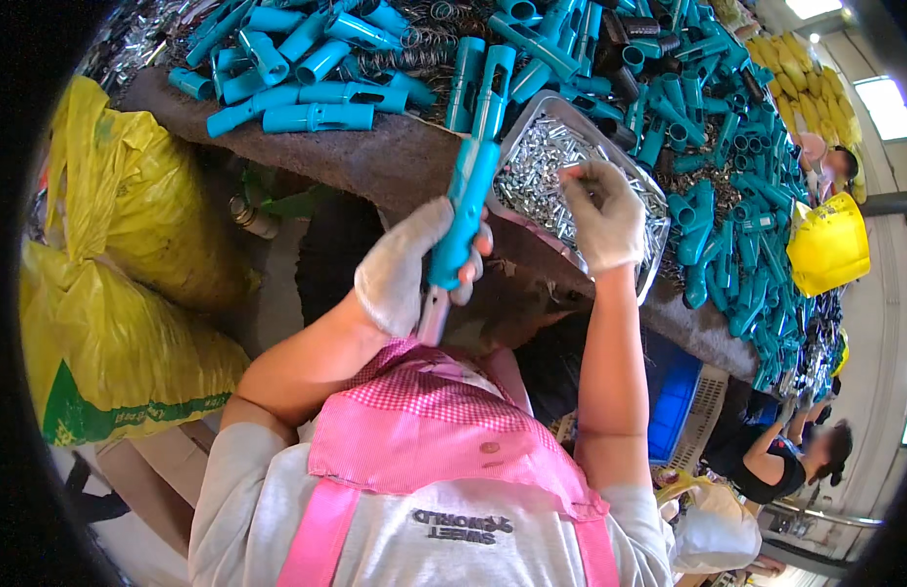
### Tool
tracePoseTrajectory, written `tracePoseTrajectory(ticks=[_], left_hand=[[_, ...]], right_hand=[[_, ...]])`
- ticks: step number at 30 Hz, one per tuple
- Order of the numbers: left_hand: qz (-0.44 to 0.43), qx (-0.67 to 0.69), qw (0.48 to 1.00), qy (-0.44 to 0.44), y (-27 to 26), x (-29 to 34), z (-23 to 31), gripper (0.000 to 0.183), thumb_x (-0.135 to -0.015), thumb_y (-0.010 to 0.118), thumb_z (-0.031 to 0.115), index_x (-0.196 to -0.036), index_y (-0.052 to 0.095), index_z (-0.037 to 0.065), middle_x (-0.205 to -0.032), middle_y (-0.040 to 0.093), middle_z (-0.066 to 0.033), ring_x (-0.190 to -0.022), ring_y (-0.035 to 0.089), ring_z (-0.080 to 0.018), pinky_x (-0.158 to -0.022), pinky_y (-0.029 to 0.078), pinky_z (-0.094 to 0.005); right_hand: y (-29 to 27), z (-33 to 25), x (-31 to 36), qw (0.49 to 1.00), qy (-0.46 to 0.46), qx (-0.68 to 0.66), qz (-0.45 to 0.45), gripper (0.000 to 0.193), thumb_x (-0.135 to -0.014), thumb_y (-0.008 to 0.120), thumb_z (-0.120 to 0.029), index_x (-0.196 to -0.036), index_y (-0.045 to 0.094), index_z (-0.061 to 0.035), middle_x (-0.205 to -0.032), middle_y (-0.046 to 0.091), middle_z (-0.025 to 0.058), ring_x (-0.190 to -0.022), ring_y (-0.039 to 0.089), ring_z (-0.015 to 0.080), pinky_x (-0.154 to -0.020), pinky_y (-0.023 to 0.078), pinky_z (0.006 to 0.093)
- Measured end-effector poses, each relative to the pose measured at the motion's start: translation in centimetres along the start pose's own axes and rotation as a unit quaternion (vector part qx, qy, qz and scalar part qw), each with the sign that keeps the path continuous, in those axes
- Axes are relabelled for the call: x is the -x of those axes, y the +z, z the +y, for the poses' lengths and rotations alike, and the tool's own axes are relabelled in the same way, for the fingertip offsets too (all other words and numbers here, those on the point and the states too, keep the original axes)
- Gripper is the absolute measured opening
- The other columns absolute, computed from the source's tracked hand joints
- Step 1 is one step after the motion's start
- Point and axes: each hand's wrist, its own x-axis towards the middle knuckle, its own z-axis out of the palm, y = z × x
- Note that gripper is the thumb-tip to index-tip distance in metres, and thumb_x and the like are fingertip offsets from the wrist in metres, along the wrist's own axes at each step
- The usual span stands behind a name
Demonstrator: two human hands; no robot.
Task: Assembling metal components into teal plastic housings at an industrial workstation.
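My left hand, in a pale glove with bare fingertips, is wrapped round a long teal plastic tube. The tube stands tilted, its slotted far end pointing to the table, and a greyish metal rod sticks out of its near end. Over a metal tray hovers my right hand, gloved the same way. Its thumb and forefinger are drawn together; whatever is between them is too small to make out. Small silvery metal pins fill the tray in a loose heap.
Many teal plastic tubes lie piled along the table, with coiled springs among them. Yellow sacks stand at the left. A blue crate sits below the table's right edge. Other people work farther right.
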Motion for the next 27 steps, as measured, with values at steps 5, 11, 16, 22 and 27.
tracePoseTrajectory(ticks=[5, 11, 16, 22, 27], left_hand=[[0.034, -0.362, 0.780, 0.510, -3.4, -5.4, 1.8, 0.044, -0.094, 0.047, 0.038, -0.115, 0.039, 0.000, -0.088, 0.057, -0.0089, -0.069, 0.052, -0.0123, -0.064, 0.045, -0.0262], [0.072, -0.378, 0.753, 0.534, -2.9, -7.2, 2.8, 0.047, -0.092, 0.050, 0.038, -0.115, 0.037, -0.001, -0.088, 0.056, -0.0081, -0.073, 0.053, -0.0115, -0.070, 0.045, -0.0261], [0.112, -0.503, 0.603, 0.609, -2.6, -7.9, 3.8, 0.049, -0.089, 0.056, 0.035, -0.115, 0.039, -0.002, -0.095, 0.056, -0.0175, -0.080, 0.058, -0.0300, -0.073, 0.047, -0.0366], [0.107, -0.480, 0.637, 0.594, -2.0, -7.4, 3.7, 0.039, -0.088, 0.056, 0.023, -0.114, 0.041, -0.001, -0.094, 0.056, -0.0166, -0.080, 0.058, -0.0287, -0.073, 0.047, -0.0363], [-0.005, -0.231, 0.898, 0.375, 0.1, -5.5, 4.1, 0.032, -0.093, 0.051, 0.027, -0.114, 0.042, 0.005, -0.087, 0.056, -0.0069, -0.068, 0.053, -0.0103, -0.059, 0.045, -0.0232]], right_hand=[[-0.1, -1.1, 4.3, 0.975, 0.084, -0.200, -0.051, 0.010, -0.080, 0.064, 0.001, -0.090, 0.063, -0.0014, -0.082, 0.064, 0.0023, -0.073, 0.058, 0.0086, -0.069, 0.047, 0.0209], [-0.3, -1.4, 6.9, 0.950, 0.135, -0.272, -0.069, 0.012, -0.081, 0.059, 0.005, -0.092, 0.061, 0.0003, -0.084, 0.062, 0.0038, -0.075, 0.056, 0.0102, -0.070, 0.047, 0.0226], [0.2, -1.5, 6.8, 0.942, 0.105, -0.315, -0.046, 0.010, -0.083, 0.060, 0.001, -0.093, 0.061, 0.0008, -0.081, 0.060, 0.0041, -0.069, 0.054, 0.0095, -0.063, 0.045, 0.0218], [0.5, -1.0, 7.7, 0.942, 0.121, -0.312, -0.036, 0.009, -0.082, 0.060, 0.002, -0.091, 0.060, 0.0013, -0.083, 0.061, 0.0047, -0.068, 0.055, 0.0104, -0.063, 0.046, 0.0226], [0.2, -2.0, 7.4, 0.914, 0.086, -0.396, -0.016, 0.010, -0.080, 0.060, 0.005, -0.088, 0.059, 0.0004, -0.078, 0.061, 0.0073, -0.066, 0.056, 0.0122, -0.062, 0.045, 0.0232]])
